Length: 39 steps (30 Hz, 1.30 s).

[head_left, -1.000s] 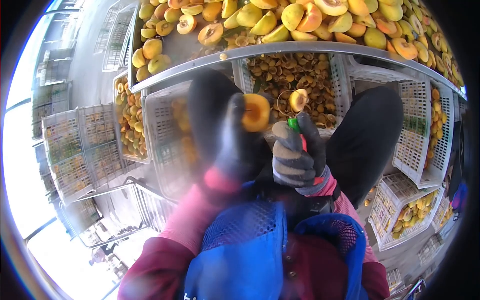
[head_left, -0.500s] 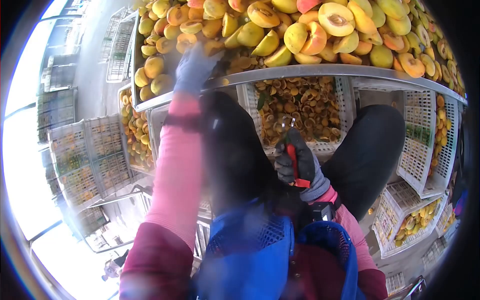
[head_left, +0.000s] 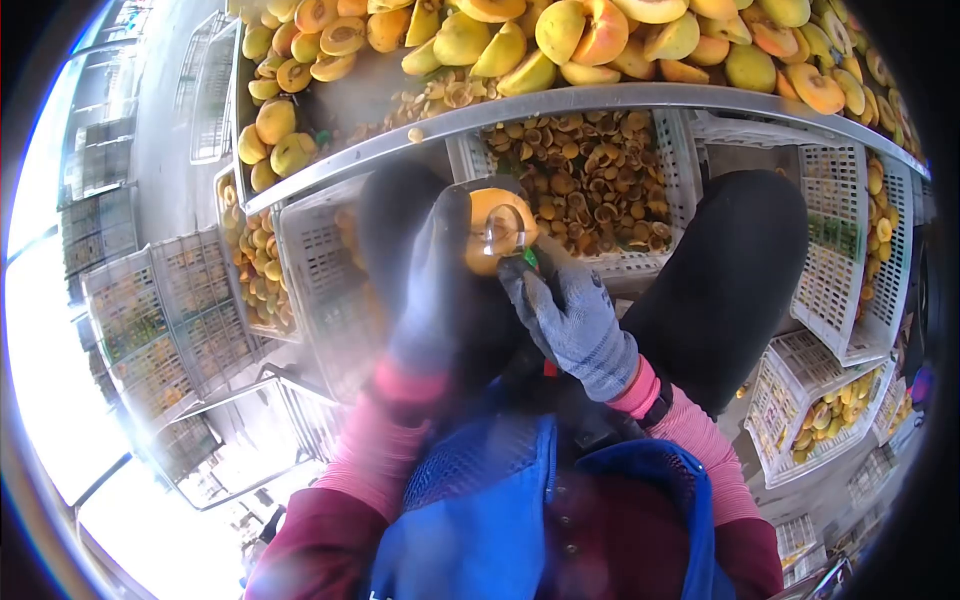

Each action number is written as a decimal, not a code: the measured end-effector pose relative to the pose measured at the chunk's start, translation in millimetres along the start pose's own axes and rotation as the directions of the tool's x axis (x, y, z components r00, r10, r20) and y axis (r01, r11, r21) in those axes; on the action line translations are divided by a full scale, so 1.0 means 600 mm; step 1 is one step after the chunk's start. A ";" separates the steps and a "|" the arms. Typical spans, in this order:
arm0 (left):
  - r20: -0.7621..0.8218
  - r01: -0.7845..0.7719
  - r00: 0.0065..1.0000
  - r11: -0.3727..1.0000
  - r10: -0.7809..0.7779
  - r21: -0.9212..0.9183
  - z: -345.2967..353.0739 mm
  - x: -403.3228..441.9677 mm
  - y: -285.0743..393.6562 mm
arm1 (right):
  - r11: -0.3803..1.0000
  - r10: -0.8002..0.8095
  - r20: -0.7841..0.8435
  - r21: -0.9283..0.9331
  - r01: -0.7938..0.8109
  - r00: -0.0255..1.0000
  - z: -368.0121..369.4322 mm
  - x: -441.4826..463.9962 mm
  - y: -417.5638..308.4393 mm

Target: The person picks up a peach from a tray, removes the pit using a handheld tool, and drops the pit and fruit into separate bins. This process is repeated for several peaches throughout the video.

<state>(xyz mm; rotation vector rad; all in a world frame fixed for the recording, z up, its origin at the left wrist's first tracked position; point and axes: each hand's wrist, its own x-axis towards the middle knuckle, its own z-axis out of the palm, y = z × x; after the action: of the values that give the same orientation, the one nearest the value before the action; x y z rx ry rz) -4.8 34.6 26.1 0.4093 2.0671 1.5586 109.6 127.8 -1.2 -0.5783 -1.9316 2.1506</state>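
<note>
My left hand [head_left: 432,270], in a grey glove and partly blurred, is closed around a halved peach [head_left: 488,212] with its cut face towards me. In my gloved right hand [head_left: 575,318] is a pitting tool with a curved metal loop [head_left: 503,232]. The loop lies against the middle of the cut face; whether it has gone into the flesh I cannot tell. Bits of the tool's green and red handle show by my fingers, the rest being hidden in my palm. Both hands are above my lap, just on my side of the metal table edge [head_left: 560,101].
Halved peaches [head_left: 555,35] are heaped on the table, with small scraps [head_left: 440,98] near its edge. Below, between my knees, a white crate [head_left: 683,150] holds many brown-orange scraps. More crates of fruit stand at the left [head_left: 165,300] and right [head_left: 835,250].
My left hand has come back from the peach heap to my lap with a peach half in it. My right hand has turned and raised the pitting tool's loop to the fruit.
</note>
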 end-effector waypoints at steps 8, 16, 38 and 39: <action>-0.118 -0.135 0.977 0.947 0.176 0.291 0.035 -0.041 -0.047 | 0.911 -0.208 -0.028 -0.369 0.184 0.978 -0.011 -0.026 -0.022; -0.168 -0.004 0.985 0.976 -0.033 -0.217 0.062 -0.054 -0.003 | 0.884 -0.195 0.031 -0.427 0.190 0.980 -0.011 -0.050 -0.003; -0.186 -0.360 0.888 0.888 0.420 0.285 0.044 -0.056 -0.092 | -0.289 -0.433 0.639 0.570 -0.770 0.636 -0.023 -0.018 0.035; -0.201 -0.190 0.964 0.980 0.175 -0.054 0.024 -0.059 -0.097 | -0.280 -0.384 0.631 0.616 -0.736 0.674 -0.026 -0.014 0.033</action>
<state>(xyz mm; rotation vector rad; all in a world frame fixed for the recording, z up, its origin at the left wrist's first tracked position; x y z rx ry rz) 36.0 10.3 -24.5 0.4461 2.1618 1.8432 126.1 136.1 -20.6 0.4351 0.8937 3.3364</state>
